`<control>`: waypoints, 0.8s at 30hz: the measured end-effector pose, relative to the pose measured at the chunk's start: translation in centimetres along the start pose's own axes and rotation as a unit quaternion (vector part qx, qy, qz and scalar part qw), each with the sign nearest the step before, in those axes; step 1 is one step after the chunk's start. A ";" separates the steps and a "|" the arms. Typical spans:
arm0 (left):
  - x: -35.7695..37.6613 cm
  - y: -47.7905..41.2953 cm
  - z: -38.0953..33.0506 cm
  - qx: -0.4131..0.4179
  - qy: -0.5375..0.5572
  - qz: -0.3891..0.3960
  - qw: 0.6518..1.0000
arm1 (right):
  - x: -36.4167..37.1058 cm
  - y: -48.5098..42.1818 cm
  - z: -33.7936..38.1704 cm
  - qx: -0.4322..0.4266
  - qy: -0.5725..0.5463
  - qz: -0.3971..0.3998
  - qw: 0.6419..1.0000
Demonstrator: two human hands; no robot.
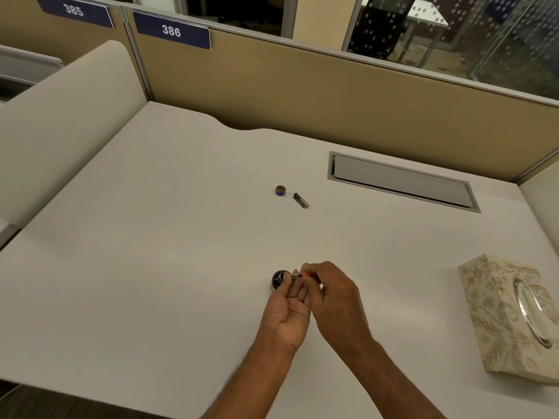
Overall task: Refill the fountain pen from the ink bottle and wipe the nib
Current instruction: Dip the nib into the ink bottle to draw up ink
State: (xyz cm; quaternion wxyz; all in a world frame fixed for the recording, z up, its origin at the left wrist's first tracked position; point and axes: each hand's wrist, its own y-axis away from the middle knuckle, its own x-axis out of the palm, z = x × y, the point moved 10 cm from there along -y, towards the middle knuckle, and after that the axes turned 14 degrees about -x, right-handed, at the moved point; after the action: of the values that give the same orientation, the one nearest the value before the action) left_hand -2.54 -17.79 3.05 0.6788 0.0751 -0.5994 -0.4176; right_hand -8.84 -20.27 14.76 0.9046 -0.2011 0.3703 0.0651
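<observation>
Office cubicle, white desk (181,237), tan partition behind. Ink bottle (279,279) stands open, near centre, just left of both hands. Right hand (335,300) pinches pen section (299,275), long axis lying left-right, nib end at bottle mouth. Left hand (287,313) palm up, fingers half curled, touching bottle. Bottle cap (281,190) and dark pen part (301,200) lie far; tissue box (514,316) right. Pen small, silver with red.

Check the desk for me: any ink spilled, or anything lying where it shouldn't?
No spill shows on the desk. The bottle cap and a pen part lie loose mid-desk, apart from each other. The ink bottle stands upright and open by the left hand; the right hand holds the pen at its mouth.
</observation>
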 end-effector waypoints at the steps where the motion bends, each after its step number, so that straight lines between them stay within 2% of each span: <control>1: 0.0 0.0 0.0 -0.001 0.002 0.003 1.000 | 0.0 0.0 0.0 0.001 -0.003 0.000 1.000; 24: 0.5 0.6 0.3 -0.014 0.034 0.031 0.999 | -1.1 0.9 0.3 0.002 0.070 -0.048 0.996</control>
State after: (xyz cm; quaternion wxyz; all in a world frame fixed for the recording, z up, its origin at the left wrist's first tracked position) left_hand -2.55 -17.64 3.90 0.7122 0.0607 -0.5722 -0.4020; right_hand -9.69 -19.27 15.40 0.8787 -0.2209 0.4232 0.0068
